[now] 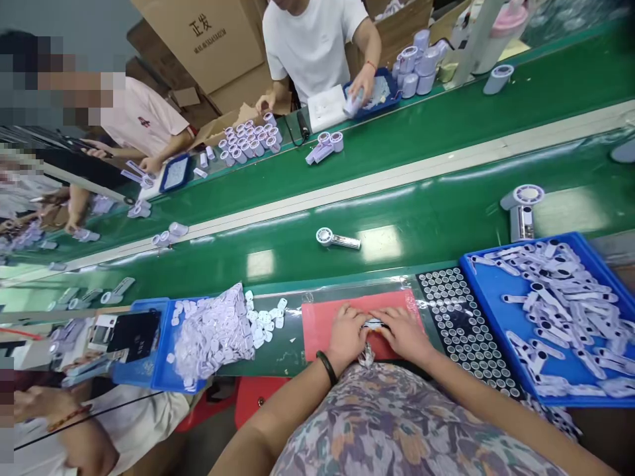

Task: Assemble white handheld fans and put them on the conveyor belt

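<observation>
My left hand (347,332) and my right hand (404,332) lie close together on a red mat (317,325) at the near edge of the bench. Their fingers are curled and pressed round a small pale lilac plastic part (373,324) held between them. A black band sits on my left wrist. Left of the mat lies a heap of small lilac plastic pieces (213,334), spilling from a blue tray (149,377). To the right a black sheet of round stickers (459,324) lies beside a blue tray (585,248) filled with several lilac fan shells.
A green conveyor belt (421,218) runs past the bench with a single hand-held fan (337,238) on it, another fan (520,208) at the right. Across a second belt other people work with lilac fans, blue trays and cardboard boxes. A person sits at my left.
</observation>
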`<state>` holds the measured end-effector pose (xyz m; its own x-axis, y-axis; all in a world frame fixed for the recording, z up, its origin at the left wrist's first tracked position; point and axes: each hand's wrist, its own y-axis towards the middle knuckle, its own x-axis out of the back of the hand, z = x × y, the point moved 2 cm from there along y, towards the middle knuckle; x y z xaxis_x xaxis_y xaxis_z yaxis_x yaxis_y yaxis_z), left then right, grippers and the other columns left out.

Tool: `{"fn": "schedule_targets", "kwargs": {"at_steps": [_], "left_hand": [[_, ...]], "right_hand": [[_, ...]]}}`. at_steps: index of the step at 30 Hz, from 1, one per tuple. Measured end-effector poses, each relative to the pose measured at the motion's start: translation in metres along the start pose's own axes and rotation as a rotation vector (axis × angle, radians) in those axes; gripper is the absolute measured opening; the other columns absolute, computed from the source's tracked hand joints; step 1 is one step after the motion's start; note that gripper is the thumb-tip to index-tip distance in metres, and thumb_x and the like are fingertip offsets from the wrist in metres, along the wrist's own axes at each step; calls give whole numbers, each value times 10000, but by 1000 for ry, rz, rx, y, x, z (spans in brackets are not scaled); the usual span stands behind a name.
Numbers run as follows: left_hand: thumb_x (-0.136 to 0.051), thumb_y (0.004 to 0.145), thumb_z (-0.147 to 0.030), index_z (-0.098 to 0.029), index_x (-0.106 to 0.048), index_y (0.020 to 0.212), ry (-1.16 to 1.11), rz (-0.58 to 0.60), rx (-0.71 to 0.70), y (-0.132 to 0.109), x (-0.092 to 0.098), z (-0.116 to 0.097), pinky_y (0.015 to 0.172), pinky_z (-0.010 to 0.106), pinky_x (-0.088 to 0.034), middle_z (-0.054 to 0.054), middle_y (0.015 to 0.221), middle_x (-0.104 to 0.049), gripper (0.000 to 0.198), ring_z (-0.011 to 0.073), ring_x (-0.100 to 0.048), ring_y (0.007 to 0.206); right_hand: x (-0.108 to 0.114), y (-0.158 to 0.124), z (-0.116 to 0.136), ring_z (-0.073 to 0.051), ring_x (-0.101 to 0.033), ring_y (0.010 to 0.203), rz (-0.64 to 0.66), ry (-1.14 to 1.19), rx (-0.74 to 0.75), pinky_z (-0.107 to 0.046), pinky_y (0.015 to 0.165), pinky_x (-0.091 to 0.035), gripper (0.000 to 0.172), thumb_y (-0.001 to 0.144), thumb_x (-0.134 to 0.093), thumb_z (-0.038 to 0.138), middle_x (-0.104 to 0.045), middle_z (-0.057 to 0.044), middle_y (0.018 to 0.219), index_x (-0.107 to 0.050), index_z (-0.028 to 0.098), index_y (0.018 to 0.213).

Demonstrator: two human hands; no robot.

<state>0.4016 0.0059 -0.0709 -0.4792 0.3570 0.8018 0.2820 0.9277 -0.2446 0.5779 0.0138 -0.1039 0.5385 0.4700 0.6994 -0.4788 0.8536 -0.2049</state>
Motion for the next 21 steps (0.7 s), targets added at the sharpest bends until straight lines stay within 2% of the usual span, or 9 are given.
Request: {"fn": "schedule_targets", "kwargs": {"at_steps": [3, 6, 8, 10, 13, 15, 16, 19, 21], "left_hand": [[-536, 892, -221, -253, -675, 1144, 35, 4, -5, 2, -2, -3, 1112, 540, -326, 77, 1138, -643, 290, 288, -434, 1241], [-535, 887, -202, -239, -686, 1085, 49, 30, 5, 4, -1, -5, 1106, 493, -351, 74, 1053, -644, 251, 260, -474, 1161], [-558, 876, -208, -242, -668, 1108, 85, 31, -7, 3, 3, -6, 1101, 479, -357, 76, 1080, -625, 259, 259, -454, 1169], [-587, 851, -205, -233, -629, 1172, 146, 63, -51, 2, 11, -7, 1053, 464, -402, 85, 1148, -591, 325, 269, -442, 1170], [-541, 831, -123, -213, -627, 1150, 254, 182, -176, 15, 33, -12, 946, 412, -471, 87, 1127, -579, 342, 258, -489, 1074], [-481, 833, -77, -220, -655, 1089, 311, 197, -317, 43, 56, -16, 968, 408, -461, 85, 1096, -588, 342, 260, -497, 1089], [-472, 835, -75, -228, -664, 1088, 330, 171, -402, 66, 70, -19, 1013, 423, -437, 88, 1120, -587, 353, 273, -477, 1148], [-485, 820, -81, -240, -687, 1084, 398, 21, -556, 155, 106, -32, 1108, 512, -353, 111, 1240, -551, 368, 318, -373, 1306], [-501, 827, -96, -237, -697, 1059, 436, -45, -570, 217, 117, -47, 1105, 547, -349, 111, 1303, -517, 335, 335, -345, 1334]], "right_hand": [[-1, -1, 0, -285, -492, 1111, -31, -40, -30, -463, 947, -396, 390, 940, -464, 266, -606, -72, 1254, -602, 295, 1304], [-3, 4, -1, -287, -506, 1091, -13, -27, -47, -459, 928, -402, 367, 934, -482, 279, -617, -64, 1241, -623, 300, 1272], [-3, 7, 0, -280, -518, 1082, 4, 19, -47, -450, 937, -412, 360, 923, -494, 273, -627, -57, 1221, -630, 292, 1257], [1, 7, 4, -272, -523, 1096, -7, 79, -46, -444, 974, -410, 366, 910, -507, 257, -627, -57, 1217, -626, 269, 1256], [20, -6, 4, -264, -501, 1181, -118, 155, -65, -434, 1040, -391, 387, 897, -527, 253, -584, -73, 1291, -596, 237, 1278], [43, -21, -8, -262, -485, 1218, -241, 146, -110, -435, 1049, -391, 384, 909, -520, 270, -562, -78, 1322, -579, 241, 1288], [59, -30, -19, -264, -490, 1214, -311, 115, -147, -438, 1039, -399, 371, 921, -508, 282, -567, -79, 1312, -579, 246, 1284], [119, -71, -72, -267, -540, 1139, -564, -35, -311, -436, 1001, -424, 326, 959, -451, 320, -620, -91, 1210, -612, 231, 1228], [165, -110, -116, -269, -563, 1090, -750, -157, -484, -424, 990, -433, 326, 966, -425, 332, -645, -106, 1137, -632, 202, 1181]]}}
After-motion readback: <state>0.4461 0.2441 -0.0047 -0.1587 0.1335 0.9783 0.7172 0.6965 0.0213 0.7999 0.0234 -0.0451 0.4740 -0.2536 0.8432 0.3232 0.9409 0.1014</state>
